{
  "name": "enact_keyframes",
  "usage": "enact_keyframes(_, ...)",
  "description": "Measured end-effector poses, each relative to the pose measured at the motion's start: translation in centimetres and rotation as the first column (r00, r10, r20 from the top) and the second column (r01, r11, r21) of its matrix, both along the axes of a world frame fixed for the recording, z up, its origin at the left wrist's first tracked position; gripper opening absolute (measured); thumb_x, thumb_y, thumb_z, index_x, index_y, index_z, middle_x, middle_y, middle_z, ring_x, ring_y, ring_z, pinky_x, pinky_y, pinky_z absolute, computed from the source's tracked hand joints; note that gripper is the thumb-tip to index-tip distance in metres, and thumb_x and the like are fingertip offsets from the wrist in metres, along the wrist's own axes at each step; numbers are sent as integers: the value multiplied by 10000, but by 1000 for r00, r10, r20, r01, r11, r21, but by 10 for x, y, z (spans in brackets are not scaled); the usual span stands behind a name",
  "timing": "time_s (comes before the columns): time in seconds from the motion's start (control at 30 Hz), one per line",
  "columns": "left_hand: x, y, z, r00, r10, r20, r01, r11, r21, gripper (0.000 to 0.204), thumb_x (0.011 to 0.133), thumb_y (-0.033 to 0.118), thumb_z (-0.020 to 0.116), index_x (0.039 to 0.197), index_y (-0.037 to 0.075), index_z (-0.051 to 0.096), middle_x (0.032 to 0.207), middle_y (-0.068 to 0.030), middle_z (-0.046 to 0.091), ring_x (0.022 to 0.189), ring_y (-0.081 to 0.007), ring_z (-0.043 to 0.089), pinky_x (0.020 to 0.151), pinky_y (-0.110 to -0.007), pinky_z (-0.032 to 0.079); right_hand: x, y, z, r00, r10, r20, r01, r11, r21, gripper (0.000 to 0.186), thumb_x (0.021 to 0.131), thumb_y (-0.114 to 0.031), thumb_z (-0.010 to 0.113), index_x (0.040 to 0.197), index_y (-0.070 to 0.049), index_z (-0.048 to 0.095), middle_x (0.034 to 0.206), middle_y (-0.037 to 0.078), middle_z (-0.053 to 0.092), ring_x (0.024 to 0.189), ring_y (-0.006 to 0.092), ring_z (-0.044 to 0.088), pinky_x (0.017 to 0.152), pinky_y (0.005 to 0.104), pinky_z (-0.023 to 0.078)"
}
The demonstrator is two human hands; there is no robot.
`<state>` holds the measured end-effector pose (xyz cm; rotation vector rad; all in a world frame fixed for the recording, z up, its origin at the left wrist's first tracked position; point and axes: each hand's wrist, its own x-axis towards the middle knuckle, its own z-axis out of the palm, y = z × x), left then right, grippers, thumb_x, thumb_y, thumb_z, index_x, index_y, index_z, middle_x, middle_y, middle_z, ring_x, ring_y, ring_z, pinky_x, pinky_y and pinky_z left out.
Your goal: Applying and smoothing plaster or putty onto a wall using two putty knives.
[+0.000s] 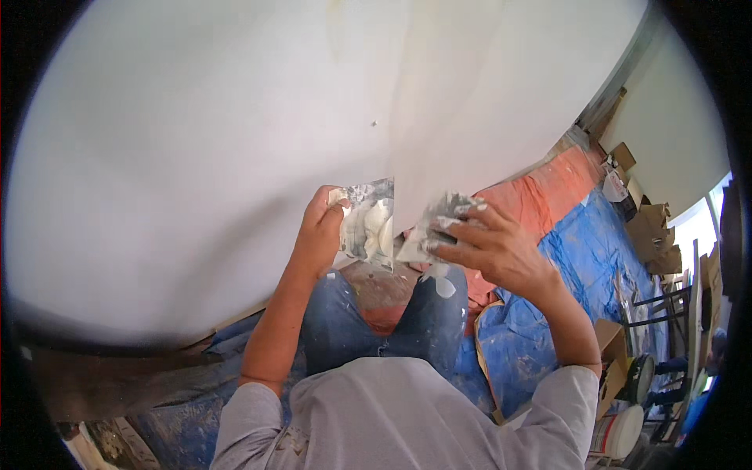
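My left hand [319, 231] is closed on the edge of a flat metal plate [380, 196], thumb on top. Cream-white putty [376, 223] lies in a thick lump across the plate's face. To its right, my right hand [505, 244] grips a putty knife [423, 239], its blade smeared with the same putty and angled toward the plate. A small gap shows between blade and plate. The knife's handle is hidden by my fingers. Both tools are held above my knees, in front of a white wall [235, 117].
Orange sheeting [548, 192] and blue tarp [583, 251] cover the floor along the wall and to the right. Cardboard boxes [652, 231], a white bucket [619, 433] and a metal-legged frame [662, 301] stand at the right. The wall bears a small dark mark [374, 123].
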<state>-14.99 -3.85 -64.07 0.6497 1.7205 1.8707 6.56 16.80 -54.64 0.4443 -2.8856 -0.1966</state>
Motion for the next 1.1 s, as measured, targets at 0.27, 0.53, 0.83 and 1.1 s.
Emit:
enact_keyframes(0.27, 20, 5, 20, 966, 153, -209, -149, 988, 34, 181, 974, 110, 471, 1098, 6, 552, 938, -79, 580, 866, -155, 516, 799, -309, 445, -10, -19, -10, 983, 118, -141, -110, 992, 64, 458, 801, -205, 643, 1249, -295, 670, 1360, -15, 597, 1137, 238, 575, 995, 426, 476)
enact_keyframes(0.53, 35, -43, 12, 916, 261, 303, -371, 838, 399, 216, 957, 65, 445, 1141, -5, 534, 1078, -114, 604, 992, -196, 602, 910, -342, 504, -31, 72, 118, 719, -160, -676, -16, 969, -247, 543, 760, 138, 495, 1220, -84, 676, 1198, 135, 690, 1107, 350, 623, 989, 423, 485)
enact_keyframes(0.83, 62, -73, -44, 941, 150, 302, -266, 881, 392, 203, 927, 82, 498, 1113, 6, 524, 1025, -93, 617, 914, -186, 642, 833, -341, 558, -120, 121, 407, 89, -69, -994, 149, 987, -56, 438, 923, 12, 521, 1312, -160, 627, 1160, 156, 657, 1055, 350, 592, 905, 448, 494)
enact_keyframes(1.1, 55, -88, -50, 743, 166, -649, -294, 951, -94, 250, 875, 50, 550, 1114, -13, 509, 1043, -161, 572, 957, -331, 591, 917, -360, 467, -179, 150, 365, 222, -48, -974, 278, 960, 16, 632, 806, 99, 559, 1367, -188, 605, 1272, 158, 579, 1081, 406, 529, 977, 453, 491)
